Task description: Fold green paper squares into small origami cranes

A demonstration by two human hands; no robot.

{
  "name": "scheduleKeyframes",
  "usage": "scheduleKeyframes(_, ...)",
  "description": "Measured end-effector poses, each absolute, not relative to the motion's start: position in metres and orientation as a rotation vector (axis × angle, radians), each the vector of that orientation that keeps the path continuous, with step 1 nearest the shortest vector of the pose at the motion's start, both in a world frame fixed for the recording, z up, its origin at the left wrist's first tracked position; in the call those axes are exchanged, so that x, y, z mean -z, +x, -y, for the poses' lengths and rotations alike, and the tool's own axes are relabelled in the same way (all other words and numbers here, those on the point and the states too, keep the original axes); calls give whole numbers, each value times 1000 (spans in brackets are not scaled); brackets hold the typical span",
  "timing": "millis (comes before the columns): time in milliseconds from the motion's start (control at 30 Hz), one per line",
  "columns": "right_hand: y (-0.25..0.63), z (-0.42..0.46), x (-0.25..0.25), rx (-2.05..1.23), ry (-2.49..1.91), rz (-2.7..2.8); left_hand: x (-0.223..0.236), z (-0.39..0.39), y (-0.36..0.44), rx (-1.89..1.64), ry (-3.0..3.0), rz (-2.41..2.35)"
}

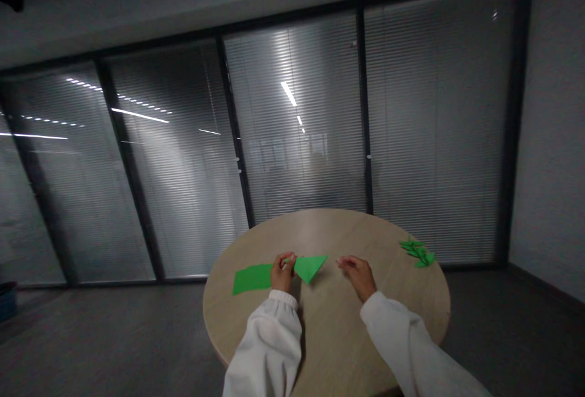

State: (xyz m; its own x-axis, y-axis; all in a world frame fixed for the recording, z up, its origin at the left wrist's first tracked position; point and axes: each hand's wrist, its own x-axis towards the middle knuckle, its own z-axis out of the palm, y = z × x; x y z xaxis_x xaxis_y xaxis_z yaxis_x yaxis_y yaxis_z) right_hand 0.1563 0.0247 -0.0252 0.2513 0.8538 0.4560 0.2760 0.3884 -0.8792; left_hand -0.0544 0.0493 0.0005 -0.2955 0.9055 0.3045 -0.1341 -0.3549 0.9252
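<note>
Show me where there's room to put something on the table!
The round table has bare wood along its far edge, between the white sleeves, and between the right hand and the folded green pieces. It's crowded around the left hand, which holds a green triangle beside green paper.

The frame's middle is spanned by dark-framed glass panels (320, 67) with blinds (434, 141), crossed by light strips (139, 115) at left. Grey floor (114, 342) is seen lower left, a wall (555, 141) far right, a round wooden table (338, 342) lower centre.
</note>
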Motion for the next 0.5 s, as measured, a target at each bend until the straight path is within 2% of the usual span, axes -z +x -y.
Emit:
scheduleKeyframes(100,158,-21,21,-363,-1176,1305,7,-56,-58,-1738,1079,-1047)
scheduleKeyframes(233,142,-2,9,23,-1019,1642,13,-58,-53,-1587,1034,-1024)
scheduleKeyframes(500,125,12,7,14,-1018,1960,6,-51,-48,-1497,1032,-1103)
